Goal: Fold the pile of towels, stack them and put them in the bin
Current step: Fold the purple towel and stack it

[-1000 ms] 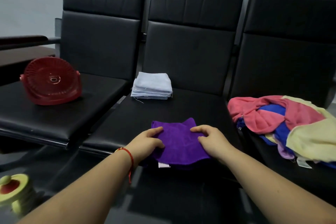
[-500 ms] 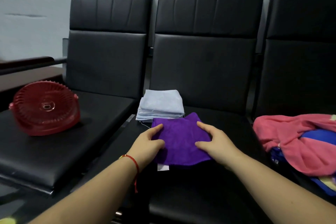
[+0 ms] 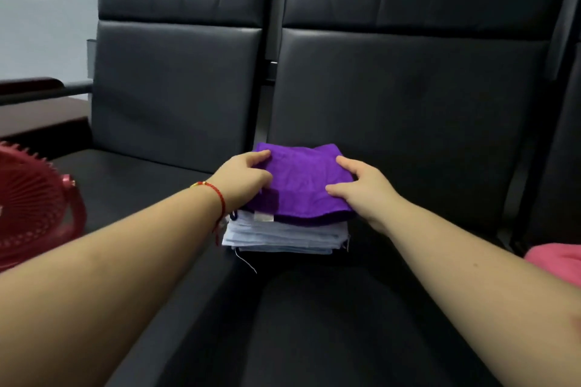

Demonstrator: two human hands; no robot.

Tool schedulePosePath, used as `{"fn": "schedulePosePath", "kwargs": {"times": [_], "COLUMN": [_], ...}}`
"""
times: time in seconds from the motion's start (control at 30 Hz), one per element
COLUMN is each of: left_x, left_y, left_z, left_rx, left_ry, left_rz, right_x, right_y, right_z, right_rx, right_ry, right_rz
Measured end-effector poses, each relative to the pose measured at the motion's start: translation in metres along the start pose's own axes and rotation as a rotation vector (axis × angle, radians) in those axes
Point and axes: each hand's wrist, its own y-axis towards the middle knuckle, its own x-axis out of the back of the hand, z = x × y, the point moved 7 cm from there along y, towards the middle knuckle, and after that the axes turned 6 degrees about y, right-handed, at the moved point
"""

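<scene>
A folded purple towel (image 3: 301, 185) lies on top of the folded light-blue towel stack (image 3: 283, 237) at the back left of the middle seat. My left hand (image 3: 242, 179) grips the purple towel's left edge, thumb on top and fingers curled under. My right hand (image 3: 361, 190) holds its right edge, with the thumb and fingers around the side. A pink towel (image 3: 556, 264) from the unfolded pile shows at the right edge. No bin is in view.
A red fan (image 3: 34, 207) lies on the left black seat (image 3: 132, 185). The middle black seat (image 3: 345, 308) stretches toward me in front of the stack. Black backrests stand right behind the stack. A dark wooden ledge (image 3: 41, 110) sits at far left.
Both hands carried the purple towel forward from the seat's front and set it on the light-blue stack. The camera moved closer, so the unfolded pile is mostly out of frame.
</scene>
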Motion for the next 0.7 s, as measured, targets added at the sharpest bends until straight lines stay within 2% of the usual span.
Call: {"fn": "schedulePosePath", "kwargs": {"times": [0.17, 0.37, 0.53, 0.6, 0.7], "left_x": [-0.020, -0.021, -0.015, -0.022, -0.046], "left_y": [0.017, 0.020, -0.018, -0.040, -0.077], "left_z": [0.026, 0.034, 0.010, -0.011, -0.051], "left_rx": [0.074, 0.097, 0.005, -0.048, -0.133], "left_ry": [0.118, 0.225, 0.633, 0.647, 0.590], "left_rz": [0.068, 0.036, -0.090, -0.086, 0.015], "right_x": [-0.021, -0.024, -0.002, 0.014, 0.045], "right_y": [0.017, 0.011, -0.031, -0.053, -0.095], "right_z": [-0.026, -0.028, -0.024, -0.022, -0.014], "right_rx": [-0.087, -0.099, -0.111, -0.122, -0.126], "right_ry": [-0.079, -0.085, -0.106, -0.158, -0.201], "right_rz": [0.079, 0.089, 0.071, 0.052, 0.030]}}
